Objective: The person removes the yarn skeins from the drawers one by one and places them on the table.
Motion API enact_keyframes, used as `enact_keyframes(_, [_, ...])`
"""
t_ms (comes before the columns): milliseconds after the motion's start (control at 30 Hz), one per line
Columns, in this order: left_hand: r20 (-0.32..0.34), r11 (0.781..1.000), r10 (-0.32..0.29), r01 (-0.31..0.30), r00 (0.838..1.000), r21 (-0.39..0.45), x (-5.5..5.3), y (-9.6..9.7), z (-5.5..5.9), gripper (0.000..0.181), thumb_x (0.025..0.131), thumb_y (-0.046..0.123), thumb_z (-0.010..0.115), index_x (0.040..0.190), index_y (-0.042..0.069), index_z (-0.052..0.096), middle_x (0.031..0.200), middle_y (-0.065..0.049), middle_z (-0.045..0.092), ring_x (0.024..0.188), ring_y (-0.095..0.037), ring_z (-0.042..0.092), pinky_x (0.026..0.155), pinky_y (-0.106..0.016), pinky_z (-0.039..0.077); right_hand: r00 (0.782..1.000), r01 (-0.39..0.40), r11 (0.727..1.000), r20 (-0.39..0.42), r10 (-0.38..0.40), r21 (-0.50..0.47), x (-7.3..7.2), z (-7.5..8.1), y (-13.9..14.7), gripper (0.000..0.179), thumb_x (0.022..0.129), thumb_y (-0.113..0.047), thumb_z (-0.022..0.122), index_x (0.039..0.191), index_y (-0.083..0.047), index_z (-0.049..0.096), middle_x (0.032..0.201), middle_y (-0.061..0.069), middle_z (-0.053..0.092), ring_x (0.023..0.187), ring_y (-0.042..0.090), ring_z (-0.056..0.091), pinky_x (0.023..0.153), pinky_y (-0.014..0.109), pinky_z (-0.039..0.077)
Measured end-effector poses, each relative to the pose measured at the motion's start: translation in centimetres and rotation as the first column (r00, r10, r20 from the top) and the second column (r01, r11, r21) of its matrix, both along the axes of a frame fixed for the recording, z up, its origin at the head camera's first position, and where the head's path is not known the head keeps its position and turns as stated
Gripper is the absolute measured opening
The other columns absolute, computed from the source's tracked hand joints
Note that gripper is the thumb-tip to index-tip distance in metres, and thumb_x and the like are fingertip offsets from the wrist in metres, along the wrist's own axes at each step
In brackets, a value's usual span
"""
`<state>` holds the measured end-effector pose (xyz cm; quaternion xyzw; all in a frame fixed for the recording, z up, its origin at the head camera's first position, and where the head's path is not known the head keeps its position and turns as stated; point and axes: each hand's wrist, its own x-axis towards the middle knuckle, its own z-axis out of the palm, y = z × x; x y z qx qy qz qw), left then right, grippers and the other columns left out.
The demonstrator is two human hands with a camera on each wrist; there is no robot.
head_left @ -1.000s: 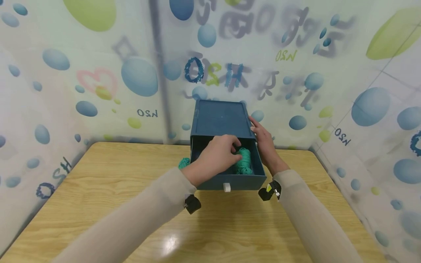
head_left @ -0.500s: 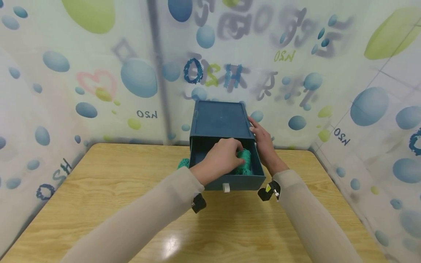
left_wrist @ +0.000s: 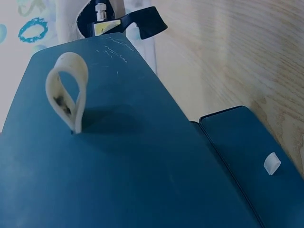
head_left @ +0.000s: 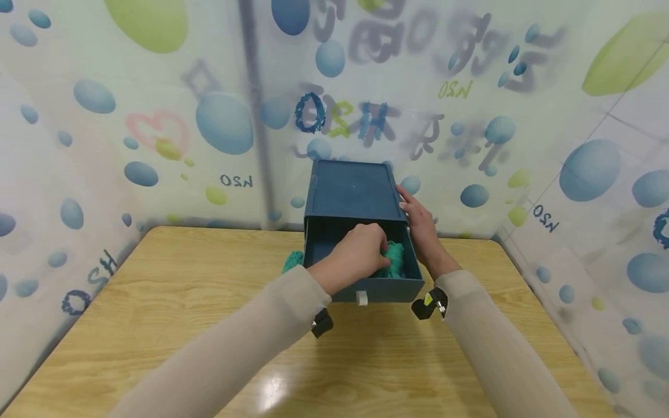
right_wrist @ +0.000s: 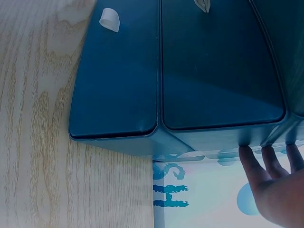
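Observation:
A dark blue drawer box (head_left: 355, 188) stands at the back of the table, its top drawer (head_left: 373, 289) pulled out. In that drawer, on the right, lies a bundle of green yarn (head_left: 395, 259). My left hand (head_left: 355, 255) reaches into the drawer and grips the bundle's left part with curled fingers and thumb, partly covering it. The right hand (head_left: 424, 235) rests on the box's right side; the right wrist view shows its extended fingers (right_wrist: 254, 166) touching the side wall. The left wrist view shows the drawer front with its white pull loop (left_wrist: 71, 85), but no hand.
More green yarn (head_left: 294, 261) shows at the box's left side. A lower drawer (right_wrist: 114, 80) is closed, with a white pull tab (right_wrist: 110, 20). The wooden table (head_left: 209, 302) meets a patterned wall (head_left: 219, 58) behind the box.
My left hand has moved right and slightly down, and its fingers have closed on the yarn. The bundle has shifted a little to the right. The right hand stays on the box.

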<state>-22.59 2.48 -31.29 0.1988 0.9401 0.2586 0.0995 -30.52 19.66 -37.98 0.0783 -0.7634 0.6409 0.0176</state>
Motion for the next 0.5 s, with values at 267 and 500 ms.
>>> enact_keyframes(267, [0.012,0.999,0.002,-0.002,1.0,-0.038,0.04,-0.1,0.21,0.022,0.092,0.019,0.075,0.073,0.012,0.067,0.059,0.001,0.053,0.058,-0.013,0.055,0.059,-0.024,0.044,1.0,-0.001,1.0,0.009,0.001,0.011,0.07,0.08,-0.1,0.053,0.105,-0.037,0.037,0.158,-0.036,0.033,0.168,0.001,0.027,0.154,0.03,0.028,0.126,0.057,0.02])
enact_keyframes(500, [-0.034,1.0,0.009,-0.009,0.999,-0.014,0.19,-0.39,0.38,0.019,0.092,0.016,0.075,0.074,0.013,0.07,0.061,0.002,0.061,0.058,-0.011,0.057,0.06,-0.024,0.046,1.0,0.001,1.0,0.016,-0.001,0.012,-0.02,0.03,-0.03,0.053,0.105,-0.038,0.038,0.158,-0.036,0.034,0.169,-0.003,0.026,0.156,0.027,0.025,0.126,0.058,0.019])
